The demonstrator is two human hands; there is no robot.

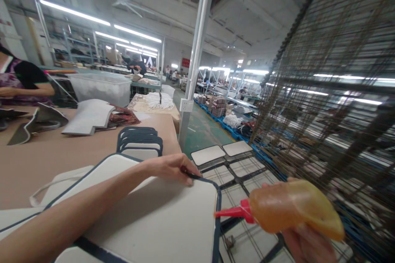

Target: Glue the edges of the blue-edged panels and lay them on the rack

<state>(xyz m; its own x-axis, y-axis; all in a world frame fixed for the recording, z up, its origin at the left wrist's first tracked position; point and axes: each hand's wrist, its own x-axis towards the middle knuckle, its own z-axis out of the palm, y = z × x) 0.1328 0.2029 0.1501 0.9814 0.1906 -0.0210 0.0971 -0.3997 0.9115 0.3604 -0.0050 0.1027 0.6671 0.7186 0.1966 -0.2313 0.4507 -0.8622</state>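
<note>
My left hand (175,168) pinches the far edge of a white panel with dark blue edging (160,218), thumb on top and fingers at the rim. My left forearm crosses over the panel. In my right hand (305,238) is a squeeze glue bottle (286,207) of amber liquid, lying nearly level. Its red nozzle (231,212) points left, with the tip at the panel's right edge. Similar panels lie beneath and behind the held one. Beyond my left hand, a stack of dark-edged panels (140,139) rests on the tan table (92,154).
A wire rack (321,74) rises at the right; several panels lie on its lower wire shelf (237,185). A metal post (197,41) stands ahead. White sheets (89,117) and a translucent bin (100,88) are at the left, near another person (24,78).
</note>
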